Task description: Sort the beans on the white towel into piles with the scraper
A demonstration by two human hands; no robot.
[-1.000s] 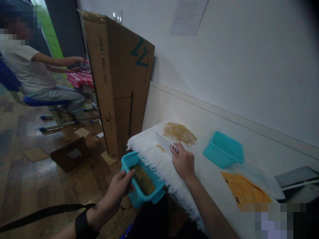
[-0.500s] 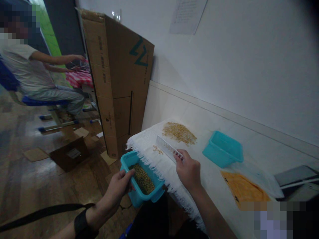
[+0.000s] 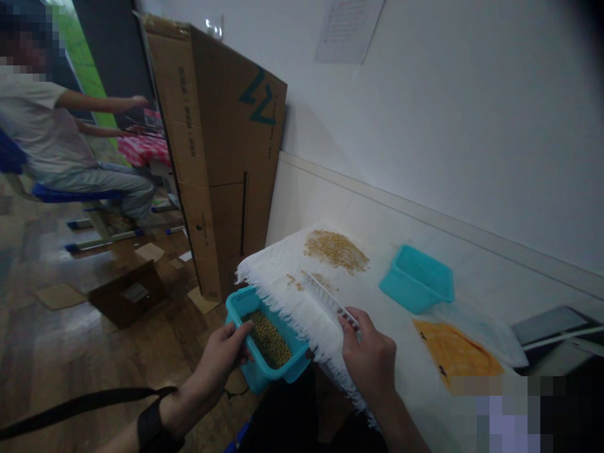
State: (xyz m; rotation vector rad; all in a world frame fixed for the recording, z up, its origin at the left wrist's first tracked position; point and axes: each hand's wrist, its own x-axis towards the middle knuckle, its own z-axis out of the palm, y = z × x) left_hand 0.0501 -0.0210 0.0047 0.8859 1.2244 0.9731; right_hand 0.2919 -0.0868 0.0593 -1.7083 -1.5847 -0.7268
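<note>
My left hand point(image 3: 229, 347) grips the near-left rim of a turquoise plastic bin point(image 3: 298, 352), holding it just below the fringed edge of a white towel point(image 3: 270, 264). Greenish-yellow beans point(image 3: 268, 336) lie inside it. In my right hand point(image 3: 370, 352) is a white slotted plastic strip point(image 3: 325, 299), its long edge angled over the towel. A few loose soybeans point(image 3: 296, 283) lie left of the strip's far end. Farther back spreads a larger pile of soybeans point(image 3: 336, 250).
A second turquoise bin point(image 3: 415, 283) stands right of the pile, with an orange cloth bag point(image 3: 455, 352) nearer me. A tall cardboard box point(image 3: 221, 157) rises beyond the towel's left end. At left, a person point(image 3: 70, 145) sits on a blue chair; an opened carton point(image 3: 127, 292) lies on the floor.
My right hand has drawn the slotted strip toward me and to the right, away from the few loose beans. My left hand still holds the bin in nearly the same place.
</note>
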